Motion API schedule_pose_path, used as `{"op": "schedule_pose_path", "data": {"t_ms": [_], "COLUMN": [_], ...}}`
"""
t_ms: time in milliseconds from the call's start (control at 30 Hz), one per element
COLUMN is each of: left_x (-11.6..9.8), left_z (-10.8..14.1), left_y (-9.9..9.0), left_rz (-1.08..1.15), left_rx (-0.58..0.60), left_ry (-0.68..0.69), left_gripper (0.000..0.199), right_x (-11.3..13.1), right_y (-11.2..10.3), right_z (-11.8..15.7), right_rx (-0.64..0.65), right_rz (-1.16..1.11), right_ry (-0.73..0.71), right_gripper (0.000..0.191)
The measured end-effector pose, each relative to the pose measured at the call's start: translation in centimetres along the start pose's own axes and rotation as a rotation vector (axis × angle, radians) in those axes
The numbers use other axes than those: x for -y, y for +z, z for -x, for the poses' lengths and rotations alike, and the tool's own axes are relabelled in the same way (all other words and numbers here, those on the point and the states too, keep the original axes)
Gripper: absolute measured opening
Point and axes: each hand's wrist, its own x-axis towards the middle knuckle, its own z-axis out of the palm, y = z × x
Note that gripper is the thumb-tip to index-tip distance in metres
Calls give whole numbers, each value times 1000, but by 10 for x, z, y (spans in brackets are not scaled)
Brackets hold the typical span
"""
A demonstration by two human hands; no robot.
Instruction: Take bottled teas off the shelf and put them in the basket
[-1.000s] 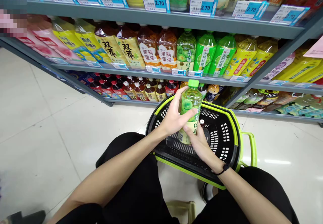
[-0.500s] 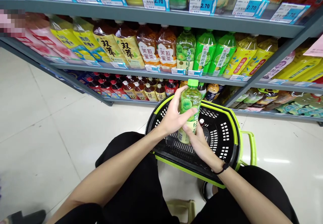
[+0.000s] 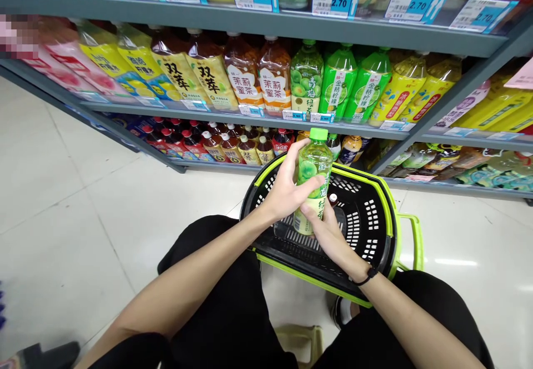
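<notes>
A green tea bottle [image 3: 313, 165] with a bright green cap is held slightly tilted over the shopping basket. My left hand [image 3: 287, 188] is closed around its upper and middle part from the left, thumb across the label. Lower down, my right hand [image 3: 327, 230] grips the bottle near its base from the right. Below both hands stands the black shopping basket [image 3: 372, 219] with its lime-green rim. Inside it the white cap of another bottle [image 3: 332, 198] shows; the rest of that bottle is mostly hidden.
Drink shelves [image 3: 266, 28] run across the front, with rows of tea and juice bottles and price tags. A similar green tea bottle [image 3: 307, 77] stands on the middle shelf. The basket's green handle [image 3: 411, 241] hangs out to the right. Between my legs is a low stool [image 3: 300, 342].
Both hands keep hold of the bottle, in nearly the same place. The view has shifted very slightly.
</notes>
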Motion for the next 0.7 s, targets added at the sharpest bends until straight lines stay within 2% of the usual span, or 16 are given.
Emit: {"op": "schedule_pose_path", "data": {"t_ms": [233, 700], "left_x": [0, 1], "left_z": [0, -1], "left_y": [-1, -1], "left_rz": [-23, -23], "left_rx": [4, 15], "left_ry": [12, 15], "left_gripper": [75, 75], "right_x": [1, 2], "right_y": [1, 1], "right_z": [0, -1], "right_rx": [10, -5], "right_rz": [-20, 1], "right_ry": [-38, -9], "right_gripper": [58, 60]}}
